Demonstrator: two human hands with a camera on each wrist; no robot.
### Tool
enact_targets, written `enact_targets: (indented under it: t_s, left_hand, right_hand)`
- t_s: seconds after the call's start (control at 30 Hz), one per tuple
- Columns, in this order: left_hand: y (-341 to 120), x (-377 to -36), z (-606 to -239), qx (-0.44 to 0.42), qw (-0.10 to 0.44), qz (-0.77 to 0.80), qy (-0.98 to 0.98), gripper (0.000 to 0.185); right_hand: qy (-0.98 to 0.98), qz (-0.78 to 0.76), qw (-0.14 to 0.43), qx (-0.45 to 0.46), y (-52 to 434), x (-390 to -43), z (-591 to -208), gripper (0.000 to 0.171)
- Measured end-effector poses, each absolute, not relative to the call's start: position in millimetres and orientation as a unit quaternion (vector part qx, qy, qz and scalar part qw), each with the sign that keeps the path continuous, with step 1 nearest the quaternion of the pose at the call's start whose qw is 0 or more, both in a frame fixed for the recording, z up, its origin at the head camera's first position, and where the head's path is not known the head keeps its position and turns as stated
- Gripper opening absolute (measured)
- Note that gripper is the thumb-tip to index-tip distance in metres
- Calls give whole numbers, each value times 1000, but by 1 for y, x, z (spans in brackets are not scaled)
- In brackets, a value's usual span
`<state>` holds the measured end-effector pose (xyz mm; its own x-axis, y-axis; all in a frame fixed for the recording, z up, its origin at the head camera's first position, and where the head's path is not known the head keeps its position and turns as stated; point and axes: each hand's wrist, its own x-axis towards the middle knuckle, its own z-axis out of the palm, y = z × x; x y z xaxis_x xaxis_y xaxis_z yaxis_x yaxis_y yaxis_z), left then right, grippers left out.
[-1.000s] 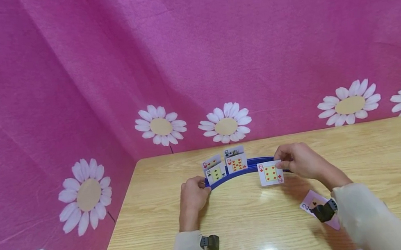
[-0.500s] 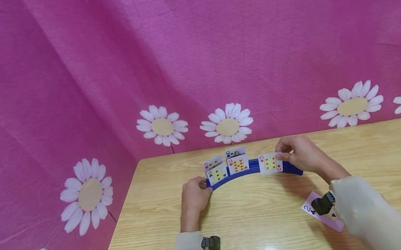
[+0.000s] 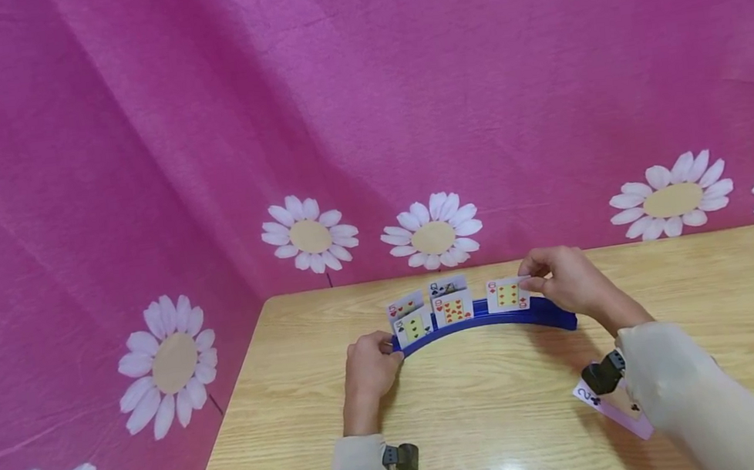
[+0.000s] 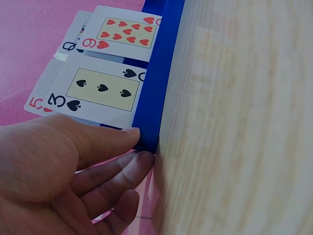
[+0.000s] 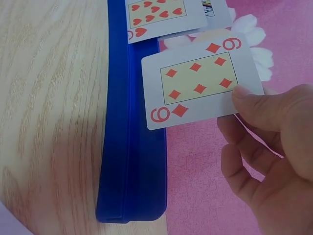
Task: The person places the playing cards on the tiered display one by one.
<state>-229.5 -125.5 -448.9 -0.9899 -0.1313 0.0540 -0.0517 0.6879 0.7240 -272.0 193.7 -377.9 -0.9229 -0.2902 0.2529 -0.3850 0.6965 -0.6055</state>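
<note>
A curved blue card holder point(image 3: 547, 315) stands on the table. My left hand point(image 3: 368, 372) grips its left end, thumb point(image 4: 112, 142) on the front and fingers curled beneath. Between thumb and fingers, my right hand point(image 3: 573, 284) pinches a six of diamonds playing card point(image 5: 198, 81) by its edge. That card is held over the holder's right part, its lower edge close over the slots in the right wrist view. The holder's front row bears a three of spades point(image 4: 100, 90) and a nine of hearts point(image 4: 124, 33). Behind them are a red five point(image 4: 39, 95) and a queen point(image 4: 68, 41), partly hidden.
Under the right forearm a two of clubs card point(image 3: 621, 413) lies on the wooden table point(image 3: 481, 409), partly covered by the sleeve and wrist camera. A pink curtain point(image 3: 508, 96) with daisies rises behind the table and along its left side.
My right hand has moved the six of diamonds away from me, from in front of the holder to over its slots. The left hand keeps its grip on the holder's end.
</note>
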Motion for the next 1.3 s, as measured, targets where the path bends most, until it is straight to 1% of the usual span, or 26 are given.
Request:
enact_targets:
  t_s: [0.6, 1.3]
  left_hand:
    - [-125, -228, -446, 43, 59, -391, -918, 24]
    - [-127, -229, -449, 39, 64, -390, -918, 24]
  right_hand:
    - [-916, 344, 84, 192, 187, -281, -369, 5]
    - [-918, 338, 77, 194, 179, -288, -366, 4]
